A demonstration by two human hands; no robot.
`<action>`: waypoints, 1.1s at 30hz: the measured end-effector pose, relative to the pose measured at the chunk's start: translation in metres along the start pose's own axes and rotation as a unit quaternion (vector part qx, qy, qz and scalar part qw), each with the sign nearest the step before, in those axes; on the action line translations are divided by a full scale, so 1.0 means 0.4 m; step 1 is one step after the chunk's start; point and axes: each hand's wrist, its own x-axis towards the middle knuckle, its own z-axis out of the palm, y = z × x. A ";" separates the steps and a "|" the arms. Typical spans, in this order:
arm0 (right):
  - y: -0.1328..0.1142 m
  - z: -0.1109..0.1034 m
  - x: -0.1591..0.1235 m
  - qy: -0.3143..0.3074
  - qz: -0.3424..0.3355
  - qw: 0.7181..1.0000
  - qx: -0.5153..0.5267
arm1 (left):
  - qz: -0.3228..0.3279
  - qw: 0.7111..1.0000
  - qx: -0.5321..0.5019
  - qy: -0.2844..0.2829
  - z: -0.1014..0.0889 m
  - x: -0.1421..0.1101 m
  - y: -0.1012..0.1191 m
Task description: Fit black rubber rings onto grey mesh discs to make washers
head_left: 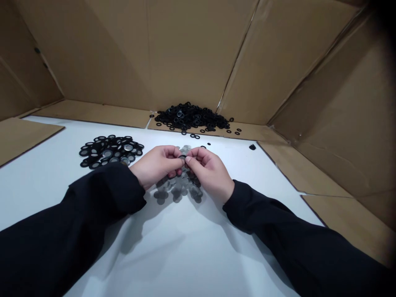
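Observation:
My left hand and my right hand meet at the middle of the white table, fingers pinched together on one small black ring held between them. Under and just behind the hands lies a loose scatter of grey round discs. Both arms wear black sleeves.
A pile of black rings with grey centres lies to the left of the hands. A larger heap of plain black rings sits at the back on a cardboard flap. Brown cardboard walls enclose the table on the left, back and right.

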 end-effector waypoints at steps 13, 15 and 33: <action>-0.007 0.006 0.007 -0.023 0.034 0.995 0.089 | 0.063 0.995 -0.073 0.002 0.001 0.008 -0.009; -0.003 0.005 0.006 -0.017 0.024 0.996 0.086 | 0.066 0.996 -0.050 0.017 0.000 0.006 -0.007; -0.010 0.005 0.005 -0.026 0.053 0.994 0.095 | 0.068 0.997 0.013 0.028 0.007 -0.001 0.010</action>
